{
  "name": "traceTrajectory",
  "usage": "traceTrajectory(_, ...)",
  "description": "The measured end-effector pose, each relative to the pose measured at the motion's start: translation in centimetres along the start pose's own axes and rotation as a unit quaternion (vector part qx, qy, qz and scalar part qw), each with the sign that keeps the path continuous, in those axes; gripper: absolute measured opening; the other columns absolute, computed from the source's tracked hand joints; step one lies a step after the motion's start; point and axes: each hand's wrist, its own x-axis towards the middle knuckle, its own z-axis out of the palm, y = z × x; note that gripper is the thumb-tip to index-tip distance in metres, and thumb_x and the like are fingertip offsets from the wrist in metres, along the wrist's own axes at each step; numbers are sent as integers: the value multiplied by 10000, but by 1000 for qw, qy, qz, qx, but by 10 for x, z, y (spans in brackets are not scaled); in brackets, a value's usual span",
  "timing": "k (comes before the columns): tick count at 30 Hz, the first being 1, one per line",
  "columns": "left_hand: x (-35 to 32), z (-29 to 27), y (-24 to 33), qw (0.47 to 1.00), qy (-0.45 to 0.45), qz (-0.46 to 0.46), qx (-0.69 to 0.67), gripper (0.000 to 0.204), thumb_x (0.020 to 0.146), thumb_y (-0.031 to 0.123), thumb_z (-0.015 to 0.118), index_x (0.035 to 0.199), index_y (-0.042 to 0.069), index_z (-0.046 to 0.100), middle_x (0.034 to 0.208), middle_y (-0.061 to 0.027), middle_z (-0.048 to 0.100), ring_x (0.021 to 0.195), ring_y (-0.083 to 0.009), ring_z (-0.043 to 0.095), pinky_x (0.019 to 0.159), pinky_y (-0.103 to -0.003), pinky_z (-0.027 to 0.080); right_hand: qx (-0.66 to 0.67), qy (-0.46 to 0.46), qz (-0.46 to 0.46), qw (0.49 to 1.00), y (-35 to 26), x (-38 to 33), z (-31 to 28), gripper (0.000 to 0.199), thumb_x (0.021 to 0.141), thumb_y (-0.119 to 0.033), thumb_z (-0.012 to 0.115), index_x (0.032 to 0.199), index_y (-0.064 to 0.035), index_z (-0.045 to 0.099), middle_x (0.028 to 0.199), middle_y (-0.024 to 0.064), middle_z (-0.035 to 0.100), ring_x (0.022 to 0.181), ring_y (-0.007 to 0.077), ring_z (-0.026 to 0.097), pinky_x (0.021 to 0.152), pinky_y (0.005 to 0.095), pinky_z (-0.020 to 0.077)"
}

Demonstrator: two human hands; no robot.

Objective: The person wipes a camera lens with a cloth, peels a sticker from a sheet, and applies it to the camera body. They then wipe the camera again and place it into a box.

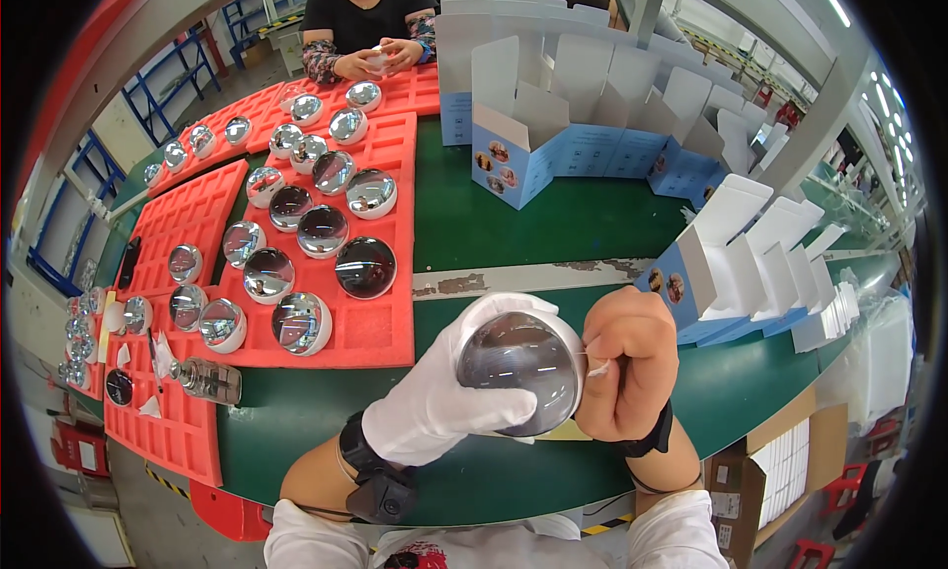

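Observation:
My left hand (425,401) wears a white glove and is closed around a glossy, clear-fronted dome (518,372) with a white back shell. Overhead lights reflect in its smooth curved face. Close against the dome's right side is my bare right hand (632,367), its fingers curled and thumb pressed to the forefinger. A small white wisp (598,370) shows at that pinch, too small to name. Many similar mirrored domes, one dark one (365,268) among them, sit in a red foam tray (395,327) to the left.
Open blue-and-white boxes (612,150) line the back of the green table (484,214), with more boxes (681,283) at right. A glass bottle (207,379) lies left beside another red tray (178,436). Across the table a person (365,21) holds something. A cardboard carton (780,470) stands lower right.

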Motion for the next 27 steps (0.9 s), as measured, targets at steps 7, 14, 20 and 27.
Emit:
traceTrajectory(7,-3,5,1,999,0,-34,-25,845,648,268,796,1339,55,359,1207,-98,528,1088,-220,570,812,-334,533,12,40,-26,999,2,-6,0,177,742,55,526,893,-37,515,841,106,510,677,238,520,591,313,446)
traceTrajectory(14,-5,7,-2,994,-20,-73,-79,823,672,307,772,1338,73,349,1195,-114,534,1001,-241,614,745,-355,561,17,74,-86,993,-1,-5,-1,132,787,0,552,878,-51,473,854,94,472,603,204,499,519,289,411)
traceTrajectory(20,-6,11,-5,994,-27,-65,-86,810,685,337,761,1335,76,355,1190,-116,539,988,-240,618,732,-356,564,40,167,-148,974,-2,-8,6,181,734,64,581,863,-25,490,825,100,486,583,207,509,464,303,369)
traceTrajectory(27,-2,-2,-15,981,-25,-95,-170,633,754,166,713,1287,80,381,1193,-87,531,1061,-195,563,809,-347,530,-28,180,-168,969,-14,-7,5,176,919,-157,556,853,-91,407,849,71,423,567,166,439,481,279,347)
